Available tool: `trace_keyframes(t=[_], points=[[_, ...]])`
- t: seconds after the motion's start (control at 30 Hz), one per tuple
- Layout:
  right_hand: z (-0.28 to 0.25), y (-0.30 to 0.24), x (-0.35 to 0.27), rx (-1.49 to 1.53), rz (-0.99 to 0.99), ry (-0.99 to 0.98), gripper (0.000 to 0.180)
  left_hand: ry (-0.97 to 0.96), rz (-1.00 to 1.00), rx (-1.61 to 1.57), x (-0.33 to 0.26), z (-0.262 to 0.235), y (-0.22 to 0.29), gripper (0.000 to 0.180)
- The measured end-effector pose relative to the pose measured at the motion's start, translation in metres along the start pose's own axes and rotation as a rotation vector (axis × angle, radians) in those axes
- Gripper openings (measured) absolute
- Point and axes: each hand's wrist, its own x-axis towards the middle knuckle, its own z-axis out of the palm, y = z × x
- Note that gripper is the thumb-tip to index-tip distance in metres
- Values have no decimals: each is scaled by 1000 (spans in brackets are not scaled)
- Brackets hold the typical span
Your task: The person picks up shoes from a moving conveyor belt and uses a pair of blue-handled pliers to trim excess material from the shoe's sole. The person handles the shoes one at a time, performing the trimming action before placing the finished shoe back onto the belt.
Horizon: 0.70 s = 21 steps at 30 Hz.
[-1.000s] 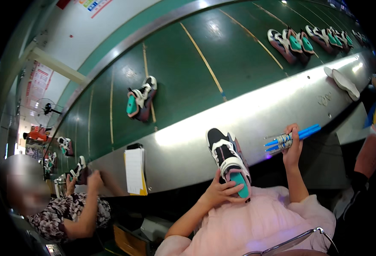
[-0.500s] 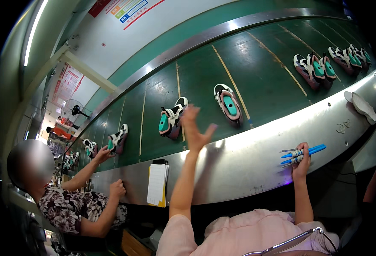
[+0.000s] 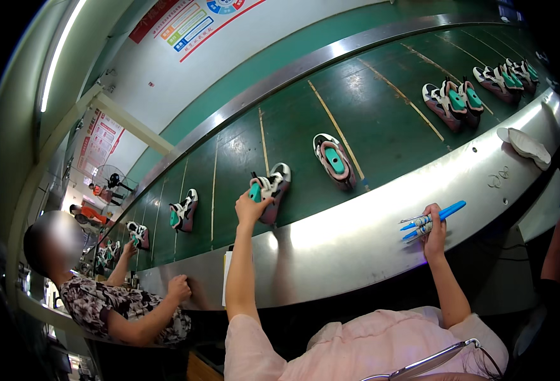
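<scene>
My left hand point(image 3: 253, 208) is closed around the heel end of a sneaker point(image 3: 279, 184), white and black with a mauve sole and a turquoise insert, on the green conveyor belt. The thumb lies across the shoe's collar. In my right hand point(image 3: 435, 240), above the steel ledge, is a bundle of blue pens point(image 3: 451, 209) with wrapped shafts and thin tips pointing left. Another such sneaker point(image 3: 334, 162) lies on the belt to the right of my left hand, its opening and turquoise insert facing me.
More sneakers stand on the belt point(image 3: 391, 136) to the right point(image 3: 453, 105) and left point(image 3: 185, 211). The steel ledge point(image 3: 343, 254) holds a pale shoe-shaped piece point(image 3: 525, 147), small rings point(image 3: 498, 177) and papers point(image 3: 227, 270) partly behind my forearm. At left, a co-worker's hand point(image 3: 129, 249) touches a shoe.
My left hand has come down and back from above the belt and closed on the sneaker. My right hand, still holding the pens, has shifted slightly left. The co-worker's hand has moved to a farther shoe.
</scene>
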Motion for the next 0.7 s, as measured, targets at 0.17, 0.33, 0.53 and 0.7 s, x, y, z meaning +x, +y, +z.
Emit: trace_keyframes(t=[0.17, 0.33, 0.53, 0.7], points=[[-2, 1, -1, -37, -21, -6, 26, -286, 49, -84, -89, -52, 58, 58], [0, 4, -4, -14, -30, 4, 25, -154, 49, -7, -203, -46, 119, 72], [3, 3, -8, -22, -41, 9, 23, -205, -22, -38, -241, -58, 147, 81], [0, 4, -8, 9, -72, 29, 23, -181, 348, -321, -244, -138, 168, 62]])
